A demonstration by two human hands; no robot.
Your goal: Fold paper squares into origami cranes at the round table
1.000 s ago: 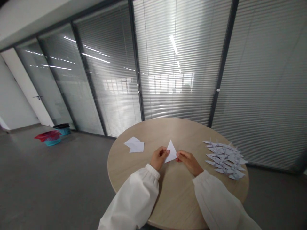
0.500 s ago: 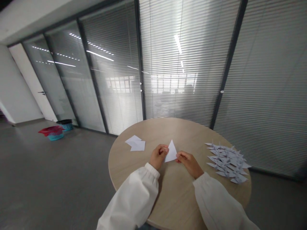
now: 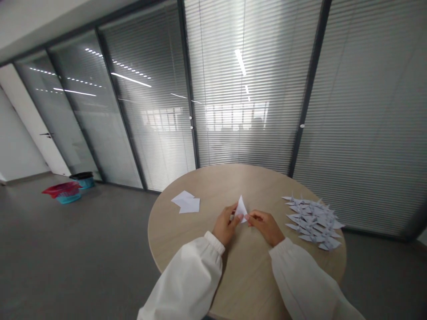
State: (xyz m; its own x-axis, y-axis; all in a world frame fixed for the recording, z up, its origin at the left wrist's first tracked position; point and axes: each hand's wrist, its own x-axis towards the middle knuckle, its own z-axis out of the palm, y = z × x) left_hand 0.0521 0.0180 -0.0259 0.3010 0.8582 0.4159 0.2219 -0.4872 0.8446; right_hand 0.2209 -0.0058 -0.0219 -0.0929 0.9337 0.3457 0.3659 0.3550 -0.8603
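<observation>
Both my hands hold a small white folded paper triangle (image 3: 240, 208) just above a round wooden table (image 3: 200, 240). My left hand (image 3: 225, 225) pinches its left side with the fingers closed on the paper. My right hand (image 3: 265, 226) pinches its right lower corner. The paper points upward and looks narrower than a flat triangle. White sleeves cover both my forearms.
A few flat white paper sheets (image 3: 187, 202) lie on the table to the left. A pile of several folded paper cranes (image 3: 312, 220) lies at the right. Glass walls with blinds stand behind. A red and blue bin (image 3: 65, 192) sits on the floor far left.
The paper triangle has been folded narrower and smaller between my hands. My left hand has shifted slightly right and down along it.
</observation>
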